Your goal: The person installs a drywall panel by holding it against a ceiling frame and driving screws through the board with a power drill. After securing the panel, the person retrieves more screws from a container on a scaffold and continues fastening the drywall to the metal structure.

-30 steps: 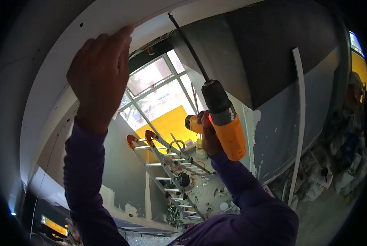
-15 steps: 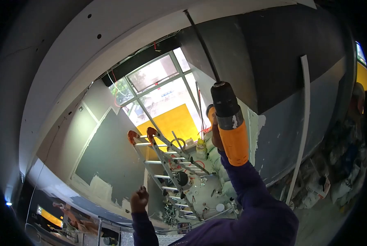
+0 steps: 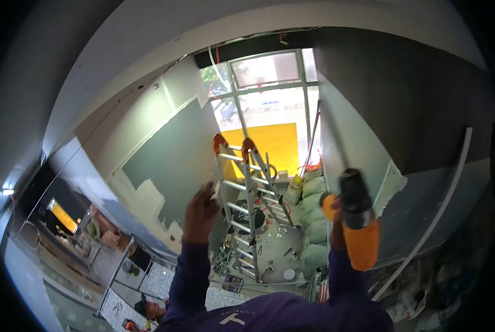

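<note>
My right hand (image 3: 338,224) is wrapped round the handle of an orange and black power drill (image 3: 361,238). A long dark bit, smeared by motion, points up from the drill, its tip apart from the ceiling. My left hand (image 3: 201,216) is raised in front of the grey wall panel, with its fingers bent together near a small pale thing too blurred to name. Between the hands, farther off and lower down, stands an aluminium ladder (image 3: 250,193) with orange caps.
Stacked sacks (image 3: 315,221) line the right wall beside a yellow bag (image 3: 295,189). A white strip (image 3: 438,216) leans at the right. Tools and scraps lie on the floor. At the lower left, a person's head (image 3: 150,307) shows beside metal rails (image 3: 116,274).
The drill has come down, and its bit has left the ceiling. My left hand has risen. The view has turned, bringing the lower-left person into sight.
</note>
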Demonstrator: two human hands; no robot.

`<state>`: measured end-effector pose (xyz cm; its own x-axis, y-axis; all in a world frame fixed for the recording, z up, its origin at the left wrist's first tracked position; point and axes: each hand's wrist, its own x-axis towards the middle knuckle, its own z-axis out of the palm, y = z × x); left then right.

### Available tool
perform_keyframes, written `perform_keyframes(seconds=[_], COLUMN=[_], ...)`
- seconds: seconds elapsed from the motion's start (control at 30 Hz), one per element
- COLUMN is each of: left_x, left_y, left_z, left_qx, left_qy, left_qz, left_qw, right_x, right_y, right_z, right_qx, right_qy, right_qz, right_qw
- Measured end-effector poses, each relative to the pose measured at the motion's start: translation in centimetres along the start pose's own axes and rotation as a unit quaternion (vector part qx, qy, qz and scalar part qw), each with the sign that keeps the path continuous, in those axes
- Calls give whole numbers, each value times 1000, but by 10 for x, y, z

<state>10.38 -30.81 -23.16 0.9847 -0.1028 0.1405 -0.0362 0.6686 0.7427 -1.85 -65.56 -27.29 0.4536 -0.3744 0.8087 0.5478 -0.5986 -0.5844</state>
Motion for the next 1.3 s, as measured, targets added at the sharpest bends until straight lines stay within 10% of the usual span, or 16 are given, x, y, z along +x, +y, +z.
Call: perform_keyframes(seconds=[0.23,0.3,0.7,0.8,1.3], left_x=[-17,-20,-32,-38,-37], left_y=[108,137,289,317,385], left_z=[75,49,-130,-148,-222], left_qx=[-5,8,110,168,273], left_qy=[-56,-99,-22,-4,21], left_qz=[135,149,186,180,196], left_qw=[989,984,976,969,942], right_x=[-89,-91,-173,-176,-205], right_y=[-72,-105,-187,-224,-290], right_z=[134,166,338,362,484], right_qx=[167,29,130,278,523], right_qy=[-129,-90,-225,-249,-218], right_qz=[62,-53,27,156,178], right_qw=[976,994,965,915,805])
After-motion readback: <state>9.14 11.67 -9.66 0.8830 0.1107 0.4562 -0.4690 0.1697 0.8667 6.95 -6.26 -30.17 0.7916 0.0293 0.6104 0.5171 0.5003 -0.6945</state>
